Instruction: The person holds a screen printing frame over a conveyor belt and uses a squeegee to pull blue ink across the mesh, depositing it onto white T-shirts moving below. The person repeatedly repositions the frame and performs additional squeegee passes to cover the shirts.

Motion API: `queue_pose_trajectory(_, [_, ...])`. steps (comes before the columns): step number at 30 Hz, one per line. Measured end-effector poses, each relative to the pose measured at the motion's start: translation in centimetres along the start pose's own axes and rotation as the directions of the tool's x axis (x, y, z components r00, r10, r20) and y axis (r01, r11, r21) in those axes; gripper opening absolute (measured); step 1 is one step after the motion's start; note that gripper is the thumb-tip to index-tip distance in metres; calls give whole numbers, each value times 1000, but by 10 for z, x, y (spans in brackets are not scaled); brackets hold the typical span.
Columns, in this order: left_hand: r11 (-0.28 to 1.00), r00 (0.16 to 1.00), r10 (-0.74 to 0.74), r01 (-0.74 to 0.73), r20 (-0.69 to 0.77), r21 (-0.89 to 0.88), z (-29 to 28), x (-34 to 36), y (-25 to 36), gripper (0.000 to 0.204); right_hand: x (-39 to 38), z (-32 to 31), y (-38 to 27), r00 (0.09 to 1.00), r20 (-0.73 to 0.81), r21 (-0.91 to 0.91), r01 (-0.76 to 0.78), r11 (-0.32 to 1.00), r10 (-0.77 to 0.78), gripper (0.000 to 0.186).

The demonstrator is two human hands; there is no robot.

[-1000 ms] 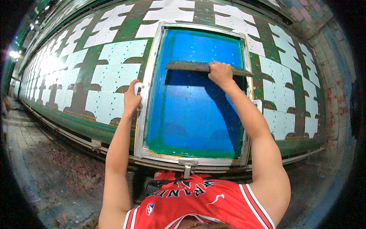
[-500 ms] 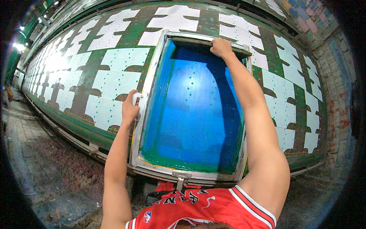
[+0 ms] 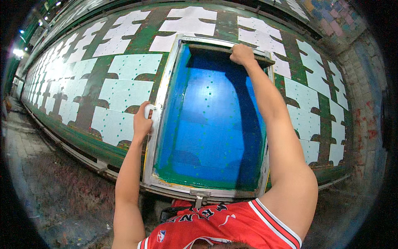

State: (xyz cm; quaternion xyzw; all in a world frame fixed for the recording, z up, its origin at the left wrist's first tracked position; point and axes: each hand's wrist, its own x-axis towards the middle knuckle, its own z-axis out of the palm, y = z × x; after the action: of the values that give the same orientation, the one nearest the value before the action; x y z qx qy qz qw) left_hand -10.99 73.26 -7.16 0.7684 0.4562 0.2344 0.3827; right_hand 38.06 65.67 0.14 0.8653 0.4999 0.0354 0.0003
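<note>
A metal-framed printing screen (image 3: 166, 85) lies on the long table in front of me, its blue mesh (image 3: 203, 120) dotted with small green spots. My left hand (image 3: 142, 120) is closed round a white handle (image 3: 149, 109) on the frame's left side. At the far end of the screen, my right hand (image 3: 242, 54) grips the top of a wide, dark squeegee (image 3: 209, 50). The squeegee spans most of the mesh's width, and its lower edge is hard to make out in shadow. My arm's shadow falls along the mesh's right side.
White cut fabric pieces (image 3: 128, 92) with green dots lie in rows along the green table (image 3: 159, 62). A metal bracket (image 3: 200, 193) sits at the frame's near edge, by the table's rail. A brick wall (image 3: 365, 95) stands to the right; stained floor (image 3: 70, 178) lies to the left.
The outlines of the fabric pieces under the mesh show more clearly now. Both hands keep their grips, and the squeegee stays at the far end. The view has shifted slightly.
</note>
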Motion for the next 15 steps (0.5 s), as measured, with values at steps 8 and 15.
queue_pose_trajectory(8, [999,999,42,-41,12,-26,4,15,-17,62,-114,4,-53,1000,28,44,4,999,-5,22])
queue_pose_trajectory(15, [991,997,77,-77,1,113,6,39,-26,49,-251,9,-119,997,-75,140,36,989,-26,9])
